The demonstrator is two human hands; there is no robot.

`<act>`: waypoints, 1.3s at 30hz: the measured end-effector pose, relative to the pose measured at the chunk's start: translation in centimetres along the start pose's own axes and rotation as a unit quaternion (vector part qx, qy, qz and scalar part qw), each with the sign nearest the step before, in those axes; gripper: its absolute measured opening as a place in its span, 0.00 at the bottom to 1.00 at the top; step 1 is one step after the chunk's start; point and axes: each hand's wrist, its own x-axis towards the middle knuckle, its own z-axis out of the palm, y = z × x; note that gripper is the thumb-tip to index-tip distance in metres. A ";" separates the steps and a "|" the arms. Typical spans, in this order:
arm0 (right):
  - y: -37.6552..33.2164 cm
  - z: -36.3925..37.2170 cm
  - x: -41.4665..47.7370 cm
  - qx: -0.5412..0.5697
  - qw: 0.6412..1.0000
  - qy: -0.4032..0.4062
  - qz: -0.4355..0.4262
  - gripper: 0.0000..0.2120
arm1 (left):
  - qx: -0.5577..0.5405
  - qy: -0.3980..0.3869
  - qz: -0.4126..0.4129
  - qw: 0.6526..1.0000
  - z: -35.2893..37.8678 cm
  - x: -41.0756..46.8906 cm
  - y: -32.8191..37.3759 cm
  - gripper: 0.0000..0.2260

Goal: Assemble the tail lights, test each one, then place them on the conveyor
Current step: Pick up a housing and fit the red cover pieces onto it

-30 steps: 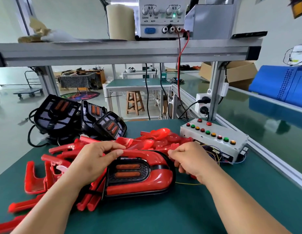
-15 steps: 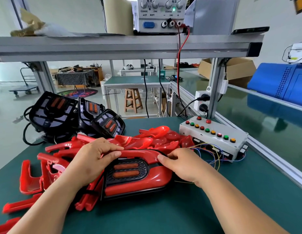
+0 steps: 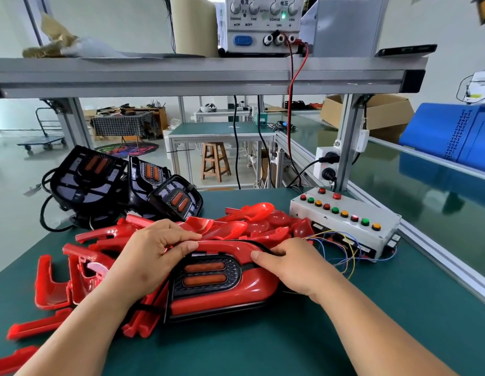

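Observation:
A tail light (image 3: pixel 222 291) with a red lens and a black grille holding two orange bars lies on the green bench in front of me. My left hand (image 3: pixel 152 256) grips its upper left edge, thumb on the top rim. My right hand (image 3: pixel 293 264) rests on its right end, fingers curled over the upper rim. Thin coloured wires (image 3: pixel 341 248) run from under my right hand to the white test box (image 3: pixel 344 218) with coloured buttons. Loose red lenses (image 3: pixel 246 226) are piled behind the tail light.
Black housings (image 3: pixel 114 183) with cables sit at the back left. More red lens parts (image 3: pixel 65 280) lie at the left. An overhead shelf carries a power supply (image 3: pixel 263 23). The green conveyor (image 3: pixel 425 191) runs along the right behind an aluminium rail.
My right hand moved left from the wires onto the tail light's right end. The left hand kept its grip. The camera tilted slightly down.

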 end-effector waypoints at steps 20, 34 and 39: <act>-0.3 -5.0 0.0 0.133 0.975 0.155 -0.082 0.17 | -0.054 0.158 0.015 0.986 -1.5 -0.7 1.2 0.09; -0.2 -1.4 -0.2 0.015 0.993 -0.016 -0.117 0.17 | -0.054 0.019 -0.040 0.998 -0.5 0.2 0.5 0.08; 0.2 -1.1 0.0 0.008 0.994 -0.011 -0.107 0.15 | -0.041 0.003 -0.029 0.999 0.0 0.1 -0.2 0.07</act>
